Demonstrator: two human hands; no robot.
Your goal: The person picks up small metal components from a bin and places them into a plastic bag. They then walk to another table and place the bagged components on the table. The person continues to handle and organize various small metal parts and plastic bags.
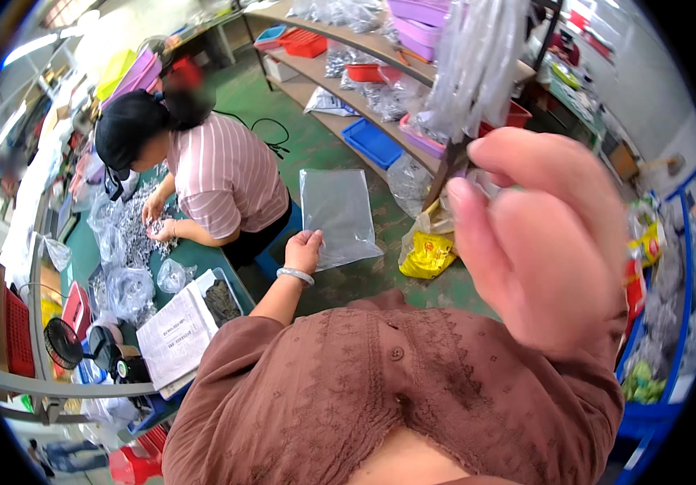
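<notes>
My left hand (303, 252), with a bangle at the wrist, pinches the near left edge of a flat clear plastic bag (336, 218). The bag hangs over the green floor and looks empty. Close to the camera, my right hand (538, 242) is raised and blurred, its fingers loosely curled. A gap shows between thumb and forefinger, and I see nothing held there. Just beyond its fingertips hangs a bundle of long clear plastic bags (481, 65) from the shelf; whether the hand touches them I cannot tell.
A co-worker (222, 174) sits at left, both hands in a pile of small grey parts (139, 230) on a green table. Paper sheets (176, 330) and a small fan (63, 343) are nearer. Shelves (328, 55) hold bins; a yellow bag (427, 255) and blue bin (372, 143) stand out.
</notes>
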